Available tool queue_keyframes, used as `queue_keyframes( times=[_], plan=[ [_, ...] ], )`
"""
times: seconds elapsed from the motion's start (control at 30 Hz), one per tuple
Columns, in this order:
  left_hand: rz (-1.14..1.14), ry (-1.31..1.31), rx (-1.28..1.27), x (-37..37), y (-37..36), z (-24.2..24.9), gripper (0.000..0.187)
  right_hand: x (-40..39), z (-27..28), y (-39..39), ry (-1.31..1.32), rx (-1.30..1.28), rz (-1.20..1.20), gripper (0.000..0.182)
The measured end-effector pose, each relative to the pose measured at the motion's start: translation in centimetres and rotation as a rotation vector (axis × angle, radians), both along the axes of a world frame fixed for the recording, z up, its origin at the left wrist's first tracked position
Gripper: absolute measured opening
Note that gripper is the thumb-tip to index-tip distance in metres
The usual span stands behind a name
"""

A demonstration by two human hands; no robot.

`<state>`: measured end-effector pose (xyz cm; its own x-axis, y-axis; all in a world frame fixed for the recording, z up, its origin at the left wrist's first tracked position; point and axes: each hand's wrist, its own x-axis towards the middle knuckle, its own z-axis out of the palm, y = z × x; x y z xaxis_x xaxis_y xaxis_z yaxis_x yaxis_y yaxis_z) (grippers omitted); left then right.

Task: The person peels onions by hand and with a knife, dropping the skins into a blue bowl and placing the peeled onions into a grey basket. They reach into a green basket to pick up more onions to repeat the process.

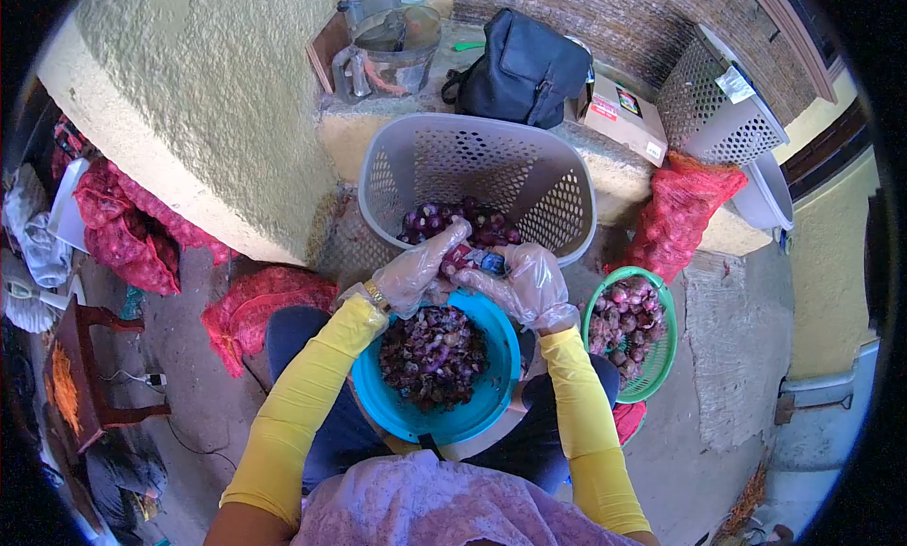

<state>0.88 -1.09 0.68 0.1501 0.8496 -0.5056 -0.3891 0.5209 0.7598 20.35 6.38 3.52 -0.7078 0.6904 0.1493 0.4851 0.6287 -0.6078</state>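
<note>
Both my hands wear clear plastic gloves and meet above the near rim of the grey perforated basket [378, 182]. My left hand [425, 267] is closed round a red onion [457, 257]. Close against it, my right hand [529, 286] is curled round a small item with a blue part [491, 262]; its kind is mostly hidden by the fingers. Several peeled-looking purple onions [491, 227] lie in the bottom of the basket. Below my hands, a blue basin [496, 385] between my knees holds dark onion skins and scraps [435, 357].
A green basket [666, 357] of unpeeled onions stands at my right, near a full red mesh sack [675, 215]. More red sacks [269, 305] lie left. A black backpack [524, 69] and a cardboard box [619, 116] sit on the ledge. A small wooden stool [94, 366] stands far left.
</note>
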Motion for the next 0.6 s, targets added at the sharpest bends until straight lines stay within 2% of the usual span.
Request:
queue_keyframes(
  times=[0.1,0.17,0.23,0.33,0.5,0.6],
  plan=[
    [-0.047,0.12,0.048,-0.3,0.0,-0.4,0.057,0.0,0.1,-0.1,-0.038,0.043,0.027,0.056],
    [-0.04,0.138,0.033,-0.2,0.0,-0.3,0.056,0.0,-0.7,0.1,-0.052,0.136,0.036,0.058],
    [-0.032,0.156,0.02,-0.2,0.0,-0.4,0.056,0.0,-1.1,0.2,-0.055,0.125,0.043,0.057],
    [-0.04,0.081,0.026,-0.2,0.1,-0.7,0.055,-0.2,-1.2,0.0,-0.026,0.075,0.042,0.055],
    [0.112,0.057,0.057,0.4,-0.1,-0.6,0.055,-0.5,-0.8,-0.3,0.035,-0.059,0.045,0.051],
    [0.043,-0.026,0.012,-0.2,0.5,-2.1,0.056,-0.8,-0.5,-0.7,0.004,-0.068,0.004,0.049]
  ],
)
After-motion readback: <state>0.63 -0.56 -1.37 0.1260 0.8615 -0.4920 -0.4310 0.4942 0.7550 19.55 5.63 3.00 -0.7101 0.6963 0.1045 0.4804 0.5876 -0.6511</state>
